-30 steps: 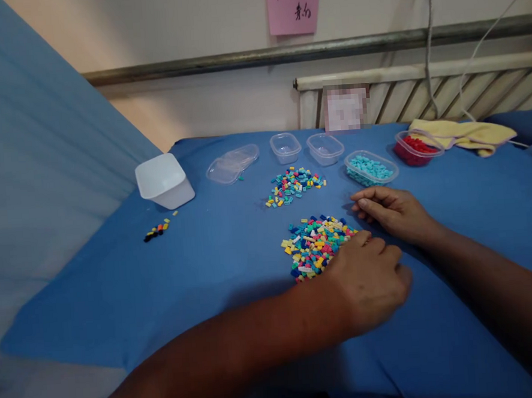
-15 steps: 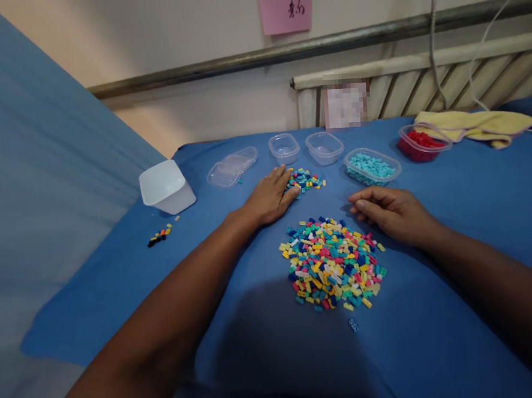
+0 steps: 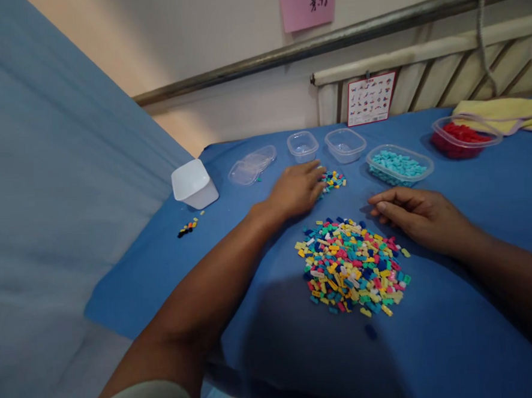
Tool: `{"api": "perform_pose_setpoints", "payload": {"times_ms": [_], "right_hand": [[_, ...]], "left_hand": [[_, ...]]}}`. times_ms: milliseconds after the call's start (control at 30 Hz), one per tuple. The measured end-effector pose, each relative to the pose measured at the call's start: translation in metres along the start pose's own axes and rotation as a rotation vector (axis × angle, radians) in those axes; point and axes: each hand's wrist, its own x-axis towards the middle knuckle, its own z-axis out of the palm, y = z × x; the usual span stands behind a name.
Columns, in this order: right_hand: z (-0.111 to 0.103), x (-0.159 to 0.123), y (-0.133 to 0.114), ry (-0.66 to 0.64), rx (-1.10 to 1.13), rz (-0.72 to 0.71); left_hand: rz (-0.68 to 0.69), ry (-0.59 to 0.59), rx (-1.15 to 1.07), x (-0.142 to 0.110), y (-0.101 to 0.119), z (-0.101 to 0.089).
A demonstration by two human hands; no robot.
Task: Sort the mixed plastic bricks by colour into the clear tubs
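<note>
A big pile of small coloured bricks (image 3: 353, 267) lies on the blue cloth (image 3: 457, 307). Farther back a smaller pile of mixed bricks (image 3: 333, 181) is half covered by my left hand (image 3: 298, 188), which lies palm down over its left side with fingers stretched out. My right hand (image 3: 418, 217) rests on the cloth at the big pile's right edge, its fingers loosely curled and together, and nothing visible in them. Behind stand two empty clear tubs (image 3: 303, 145) (image 3: 345, 144), a tub of light blue bricks (image 3: 400, 164) and a tub of red bricks (image 3: 464, 137).
An upturned white tub (image 3: 195, 183) stands at the left, with a few dark, yellow and orange bricks (image 3: 188, 227) in front of it. Clear lids (image 3: 251, 164) lie beside the tubs. A yellow cloth (image 3: 508, 110) lies at the back right. A radiator and a pipe run along the wall.
My left hand left the near side of the big pile, reached to the smaller far pile and slid further over it. The right hand stayed put. The view shifted left.
</note>
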Motion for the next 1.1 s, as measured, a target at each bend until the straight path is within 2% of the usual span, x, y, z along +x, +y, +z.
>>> {"api": "perform_pose_setpoints", "payload": {"times_ms": [67, 133, 200, 267, 400, 533, 733, 833, 900, 1000, 1100], "right_hand": [[0.001, 0.0, 0.001, 0.0, -0.001, -0.004], [0.003, 0.001, 0.002, 0.005, -0.012, -0.004], [0.004, 0.002, 0.003, 0.004, -0.039, -0.003], [0.004, 0.002, 0.004, -0.003, -0.065, -0.01], [0.004, 0.003, 0.003, -0.005, -0.103, -0.031], [0.006, 0.003, 0.0, 0.012, -0.103, -0.048], [0.007, 0.006, 0.002, 0.002, -0.081, -0.043], [0.007, 0.008, 0.002, -0.006, -0.059, -0.036], [0.006, 0.008, 0.0, -0.01, -0.056, -0.036], [0.006, 0.009, -0.003, -0.015, -0.047, -0.043], [0.005, 0.009, -0.005, -0.02, -0.044, -0.044]], "left_hand": [[-0.173, 0.033, 0.177, -0.012, -0.027, -0.012], [-0.279, -0.068, 0.327, -0.021, -0.055, -0.022], [-0.267, -0.215, 0.425, -0.025, -0.075, -0.026], [-0.234, -0.295, 0.478, -0.027, -0.086, -0.025], [-0.243, -0.297, 0.5, -0.025, -0.091, -0.019], [-0.248, -0.235, 0.439, -0.018, -0.081, -0.017], [-0.201, -0.132, 0.191, 0.008, -0.044, -0.018], [-0.07, -0.033, 0.071, 0.029, -0.028, -0.014], [0.056, -0.099, -0.015, 0.041, -0.018, -0.005], [0.093, -0.241, -0.09, 0.05, 0.0, 0.011], [0.15, -0.249, -0.107, 0.045, 0.015, 0.02]]}}
